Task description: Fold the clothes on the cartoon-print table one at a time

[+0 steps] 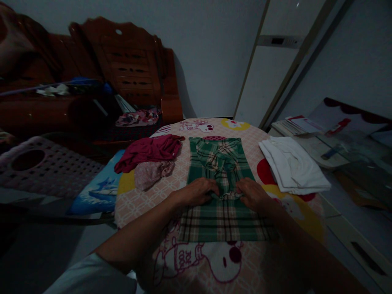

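A green plaid cloth garment point(228, 222) lies on the round table, its upper part bunched and wrinkled and its near part flat. My left hand point(200, 191) pinches a gathered edge of it near the middle. Opposite, my right hand point(251, 194) grips the same edge a short way to the right. Between the two hands the edge stretches in a shallow line. The kind of garment cannot be made out for certain.
Crumpled maroon clothing point(150, 152) and a pinkish cloth point(153, 173) lie at the left. Folded white clothing point(294, 165) rests at the right. A patterned cover point(147, 208) is on the table. A woven chair point(61, 175), wooden bench point(122, 61) and cabinet point(355, 232) stand around.
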{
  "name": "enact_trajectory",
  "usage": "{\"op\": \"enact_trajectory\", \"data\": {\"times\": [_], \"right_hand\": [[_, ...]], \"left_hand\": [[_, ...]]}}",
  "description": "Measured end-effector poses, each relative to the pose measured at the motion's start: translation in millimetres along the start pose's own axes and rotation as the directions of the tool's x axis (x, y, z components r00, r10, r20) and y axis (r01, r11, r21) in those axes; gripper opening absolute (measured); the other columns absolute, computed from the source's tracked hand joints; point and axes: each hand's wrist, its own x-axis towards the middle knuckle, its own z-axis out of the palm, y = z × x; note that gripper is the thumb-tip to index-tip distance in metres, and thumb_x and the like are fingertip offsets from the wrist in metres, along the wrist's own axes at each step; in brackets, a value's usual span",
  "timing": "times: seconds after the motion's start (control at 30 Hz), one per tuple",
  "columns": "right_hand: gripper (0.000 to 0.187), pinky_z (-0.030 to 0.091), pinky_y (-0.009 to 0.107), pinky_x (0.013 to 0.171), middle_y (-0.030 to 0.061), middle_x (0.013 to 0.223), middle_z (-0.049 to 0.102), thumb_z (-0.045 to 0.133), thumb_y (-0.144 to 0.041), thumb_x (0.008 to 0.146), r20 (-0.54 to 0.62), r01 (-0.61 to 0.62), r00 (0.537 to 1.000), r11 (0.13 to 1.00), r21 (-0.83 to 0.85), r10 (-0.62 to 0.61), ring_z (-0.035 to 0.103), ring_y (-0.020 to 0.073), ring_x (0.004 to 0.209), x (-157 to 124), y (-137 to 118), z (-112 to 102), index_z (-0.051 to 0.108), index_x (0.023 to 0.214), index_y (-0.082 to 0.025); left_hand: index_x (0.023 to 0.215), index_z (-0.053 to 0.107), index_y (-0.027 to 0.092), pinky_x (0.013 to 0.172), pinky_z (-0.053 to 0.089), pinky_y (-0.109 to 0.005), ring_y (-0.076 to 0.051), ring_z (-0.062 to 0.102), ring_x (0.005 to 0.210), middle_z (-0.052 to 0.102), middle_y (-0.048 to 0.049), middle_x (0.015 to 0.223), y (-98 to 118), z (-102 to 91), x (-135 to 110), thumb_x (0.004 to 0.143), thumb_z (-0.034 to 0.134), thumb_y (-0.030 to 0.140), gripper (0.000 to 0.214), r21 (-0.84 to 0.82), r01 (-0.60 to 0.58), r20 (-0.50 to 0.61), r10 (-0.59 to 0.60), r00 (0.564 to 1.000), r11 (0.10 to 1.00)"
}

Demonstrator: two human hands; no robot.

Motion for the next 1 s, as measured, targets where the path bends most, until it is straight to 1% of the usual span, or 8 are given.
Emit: {"op": "enact_trajectory", "data": {"times": [0.2, 0.3, 0.37, 0.43, 0.53, 0.67, 0.83, 1.0], "right_hand": [[0.02, 0.041, 0.03, 0.069, 0.0047, 0.081, 0.066, 0.056, -0.01, 0.068, 0.027, -0.175, 0.984, 0.984, 0.04, 0.174, 0.06, 0.021, 0.076, -9.5, -11.8, -13.5, 0.059, 0.085, -0.02], [0.019, 0.043, 0.03, 0.072, 0.0043, 0.086, 0.069, 0.057, -0.011, 0.072, -0.012, -0.174, 0.984, 0.979, 0.106, 0.177, 0.062, 0.0206, 0.079, -4.7, -9.2, -17.0, 0.061, 0.088, -0.02], [0.017, 0.044, 0.03, 0.073, 0.0044, 0.087, 0.069, 0.056, -0.012, 0.075, -0.058, -0.172, 0.982, 0.976, 0.135, 0.181, 0.064, 0.0207, 0.08, 4.3, -3.2, -19.8, 0.062, 0.088, -0.021], [0.017, 0.045, 0.03, 0.075, 0.005, 0.09, 0.07, 0.057, -0.012, 0.076, -0.109, -0.166, 0.977, 0.973, 0.16, 0.185, 0.064, 0.0213, 0.084, 19.2, 5.0, -25.4, 0.063, 0.088, -0.021], [0.018, 0.046, 0.031, 0.079, 0.0058, 0.092, 0.072, 0.057, -0.011, 0.076, -0.155, -0.159, 0.971, 0.974, 0.163, 0.184, 0.065, 0.0223, 0.087, 51.4, 19.2, -38.6, 0.066, 0.089, -0.02], [0.02, 0.045, 0.031, 0.076, 0.0047, 0.089, 0.073, 0.059, -0.01, 0.073, -0.145, -0.217, 0.963, 0.974, 0.07, 0.226, 0.064, 0.0222, 0.083, 100.9, 40.0, -51.4, 0.069, 0.088, -0.02], [0.029, 0.045, 0.029, 0.076, 0.0054, 0.089, 0.074, 0.057, -0.004, 0.068, -0.127, -0.281, 0.951, 0.959, 0.028, 0.282, 0.064, 0.021, 0.084, 148.3, 68.7, -44.0, 0.072, 0.089, -0.017], [0.032, 0.047, 0.028, 0.077, 0.0059, 0.088, 0.074, 0.055, -0.003, 0.066, -0.099, -0.293, 0.951, 0.956, 0.014, 0.293, 0.064, 0.0203, 0.086, 181.9, 91.2, -45.4, 0.074, 0.088, -0.016]], "left_hand": [[0.101, 0.065, 0.019, 0.08, 0.044, -0.023, -0.017, 0.063, 0.094, 0.067, -0.004, 0.103, -3.6, -4.3, -2.5, 0.088, 0.06, 0.019, 0.014, 0.004, 0.014, -0.001, -0.014, 1.0, 1.0], [0.102, 0.063, 0.018, 0.08, 0.044, -0.024, -0.016, 0.063, 0.092, 0.068, -0.0049, 0.103, -6.1, -6.6, -2.5, 0.092, 0.056, 0.023, 0.013, 0.028, 0.026, -0.038, -0.025, 0.999, 0.999], [0.101, 0.063, 0.018, 0.081, 0.044, -0.024, -0.016, 0.063, 0.092, 0.068, -0.0054, 0.103, -9.5, -13.2, 0.0, 0.093, 0.055, 0.023, 0.013, 0.056, 0.033, -0.068, -0.029, 0.997, 0.998], [0.102, 0.064, 0.018, 0.082, 0.044, -0.025, -0.017, 0.063, 0.093, 0.068, -0.006, 0.103, -14.6, -25.7, 5.2, 0.093, 0.054, 0.024, 0.015, 0.1, 0.052, -0.112, -0.041, 0.993, 0.994], [0.104, 0.065, 0.018, 0.086, 0.045, -0.029, -0.02, 0.062, 0.097, 0.069, -0.0068, 0.104, -26.5, -51.8, 18.8, 0.092, 0.053, 0.024, 0.018, 0.192, 0.118, -0.193, -0.08, 0.978, 0.974], [0.109, 0.066, 0.018, 0.09, 0.045, -0.032, -0.022, 0.062, 0.103, 0.069, -0.0069, 0.11, -53.6, -82.2, 44.2, 0.091, 0.054, 0.025, 0.023, 0.288, 0.238, -0.292, -0.152, 0.944, 0.927], [0.111, 0.068, 0.018, 0.09, 0.045, -0.03, -0.022, 0.063, 0.103, 0.07, -0.0069, 0.112, -91.5, -98.1, 71.8, 0.091, 0.053, 0.025, 0.025, 0.333, 0.302, -0.319, -0.195, 0.928, 0.893], [0.112, 0.068, 0.018, 0.088, 0.045, -0.029, -0.022, 0.063, 0.103, 0.07, -0.0075, 0.112, -108.4, -117.5, 87.8, 0.091, 0.054, 0.027, 0.027, 0.378, 0.349, -0.359, -0.212, 0.909, 0.858]]}}
